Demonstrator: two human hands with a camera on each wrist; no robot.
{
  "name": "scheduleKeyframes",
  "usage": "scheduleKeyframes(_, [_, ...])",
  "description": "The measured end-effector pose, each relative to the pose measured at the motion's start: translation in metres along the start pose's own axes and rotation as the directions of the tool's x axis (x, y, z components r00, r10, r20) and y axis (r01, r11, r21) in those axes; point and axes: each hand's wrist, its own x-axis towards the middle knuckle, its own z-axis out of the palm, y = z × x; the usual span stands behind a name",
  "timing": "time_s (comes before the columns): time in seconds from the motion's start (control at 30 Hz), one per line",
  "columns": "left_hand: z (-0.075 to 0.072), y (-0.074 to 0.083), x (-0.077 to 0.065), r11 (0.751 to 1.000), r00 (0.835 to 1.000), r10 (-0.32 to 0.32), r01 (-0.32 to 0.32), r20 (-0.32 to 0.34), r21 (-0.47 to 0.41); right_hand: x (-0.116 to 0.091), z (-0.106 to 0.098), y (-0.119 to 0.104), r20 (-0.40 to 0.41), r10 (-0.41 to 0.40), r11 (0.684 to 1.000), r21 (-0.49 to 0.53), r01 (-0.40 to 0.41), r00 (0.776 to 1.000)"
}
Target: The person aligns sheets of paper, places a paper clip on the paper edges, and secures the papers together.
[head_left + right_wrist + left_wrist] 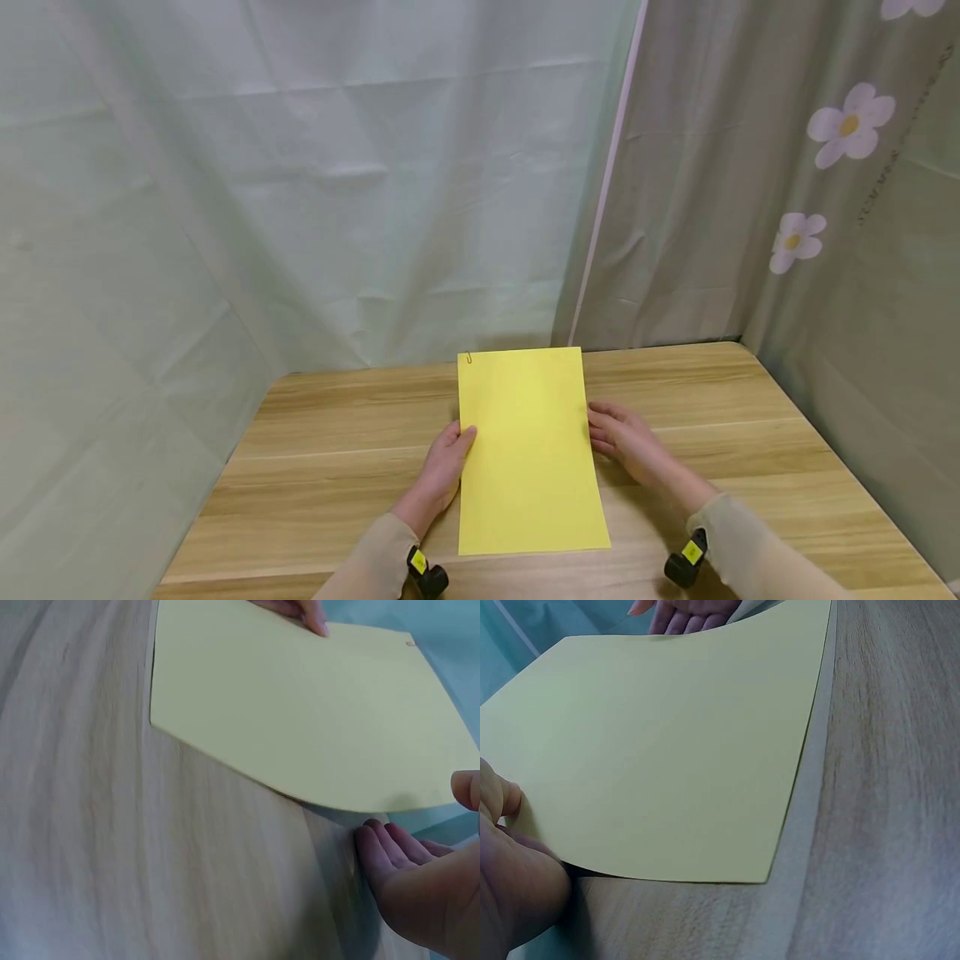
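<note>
A yellow sheet of paper (528, 458), perhaps several sheets together, lies lengthwise in front of me. A small paper clip (469, 358) sits on its far left corner. My left hand (441, 468) grips the left edge, thumb on top and the other fingers hidden underneath. In the left wrist view the paper (667, 750) bows slightly, and its held edge is lifted off the table. Beside the right edge is my right hand (633, 444), palm turned up with fingers extended. The right wrist view shows those fingers (386, 844) just under or beside that edge; contact is unclear.
The wooden table (337, 500) extends on both sides of the paper. Pale curtains (420, 192) hang behind it and at the sides, some with flower prints (851, 125). A small black camera (427, 575) is strapped to each wrist.
</note>
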Motion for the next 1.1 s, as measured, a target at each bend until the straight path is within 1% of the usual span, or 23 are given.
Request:
scheduleKeyframes(0.17, [0.000, -0.001, 0.001, 1.000, 1.000, 0.003, -0.003, 0.005, -0.013, 0.000, 0.004, 0.004, 0.017, 0.028, 0.999, 0.016, -0.028, 0.999])
scheduleKeyframes(0.33, [-0.001, -0.002, 0.002, 1.000, 1.000, 0.010, -0.010, 0.015, -0.020, -0.001, 0.006, 0.007, 0.062, 0.020, 0.999, 0.039, -0.022, 0.998])
scheduleKeyframes(0.43, [-0.001, -0.001, 0.001, 1.000, 1.000, 0.012, -0.012, 0.022, -0.019, -0.002, 0.008, 0.009, 0.093, 0.017, 0.999, 0.038, -0.020, 0.996])
scheduleKeyframes(0.63, [0.000, -0.002, 0.001, 1.000, 1.000, 0.010, -0.009, 0.021, -0.026, -0.004, 0.013, 0.011, 0.109, 0.030, 0.999, 0.022, -0.033, 0.994])
scheduleKeyframes(0.73, [0.000, -0.002, 0.001, 0.999, 1.000, 0.009, -0.009, 0.021, -0.030, -0.004, 0.014, 0.013, 0.103, 0.030, 0.999, 0.013, -0.032, 0.994])
scheduleKeyframes(0.93, [0.001, -0.002, 0.002, 1.000, 1.000, 0.009, -0.009, 0.016, -0.024, -0.004, 0.017, 0.016, 0.051, 0.042, 0.999, -0.002, -0.042, 0.998])
scheduleKeyframes(1.1, [0.001, -0.002, 0.002, 1.000, 1.000, 0.011, -0.011, 0.004, -0.016, -0.007, 0.019, 0.015, 0.018, 0.034, 0.999, -0.032, -0.034, 0.999])
